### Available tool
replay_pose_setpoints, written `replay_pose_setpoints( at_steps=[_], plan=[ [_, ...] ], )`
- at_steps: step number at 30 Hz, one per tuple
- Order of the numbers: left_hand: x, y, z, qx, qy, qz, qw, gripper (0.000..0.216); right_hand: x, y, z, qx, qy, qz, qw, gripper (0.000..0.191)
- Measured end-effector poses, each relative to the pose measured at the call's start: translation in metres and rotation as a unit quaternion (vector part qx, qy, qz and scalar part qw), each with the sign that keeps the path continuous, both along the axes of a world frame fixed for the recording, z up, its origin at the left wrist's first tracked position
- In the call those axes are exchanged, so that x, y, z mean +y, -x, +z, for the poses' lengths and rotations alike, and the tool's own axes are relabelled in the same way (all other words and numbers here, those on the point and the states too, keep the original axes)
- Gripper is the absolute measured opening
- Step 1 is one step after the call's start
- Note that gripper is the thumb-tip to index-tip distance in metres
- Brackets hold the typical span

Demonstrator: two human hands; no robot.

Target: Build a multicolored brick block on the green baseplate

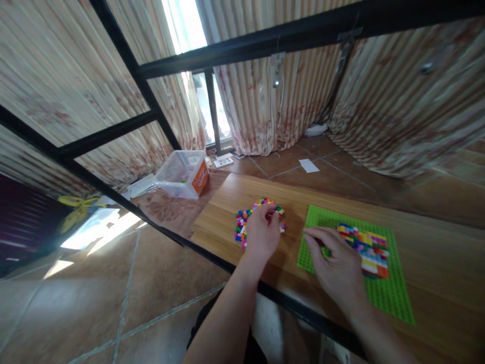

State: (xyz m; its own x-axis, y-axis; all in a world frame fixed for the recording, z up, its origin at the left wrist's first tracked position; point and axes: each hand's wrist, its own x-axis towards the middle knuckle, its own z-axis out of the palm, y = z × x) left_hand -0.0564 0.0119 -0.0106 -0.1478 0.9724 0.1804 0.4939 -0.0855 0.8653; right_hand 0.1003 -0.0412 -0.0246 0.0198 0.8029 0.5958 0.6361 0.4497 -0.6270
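My left hand (262, 228) is over a heap of small mixed-colour toy bricks (240, 228) on the wooden table. Its fingers curl down among the bricks, thumb close to the forefinger; whatever is between them is too small to make out. My right hand (336, 260) hovers over the left side of a green studded baseplate (394, 293). Thumb and fingertips come together there in a pinch, and any piece in it cannot be made out. Beside that hand, a block of joined colourful bricks (373, 247) sits on the baseplate, partly covered by my fingers.
A wooden table (223, 202) with a black frame edge runs in front of me. On the floor beyond its left end stands a clear plastic box (178, 187) with an orange label. Black metal bars (242, 50) cross in front of patterned curtains (250, 111). Paper (308, 165) lies on the tiles.
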Motion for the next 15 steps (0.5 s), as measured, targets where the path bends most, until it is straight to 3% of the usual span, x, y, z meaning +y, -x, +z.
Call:
replay_pose_setpoints(
  at_steps=[3,6,10,15],
  plan=[
    [0.013,0.033,0.000,0.145,-0.004,0.057,0.988,0.022,0.003,0.005,-0.003,0.004,0.008,0.008,1.000,0.016],
    [0.022,0.053,-0.005,0.225,0.004,0.040,0.974,0.023,0.005,0.010,-0.005,0.004,0.013,0.022,1.000,0.015],
    [0.027,0.055,-0.017,0.273,0.004,-0.005,0.962,0.026,0.007,0.015,-0.007,0.007,0.020,0.043,0.999,0.014],
    [0.030,0.049,-0.022,0.281,-0.001,-0.005,0.960,0.026,0.009,0.017,-0.007,0.009,0.016,0.053,0.998,0.013]
  ],
)
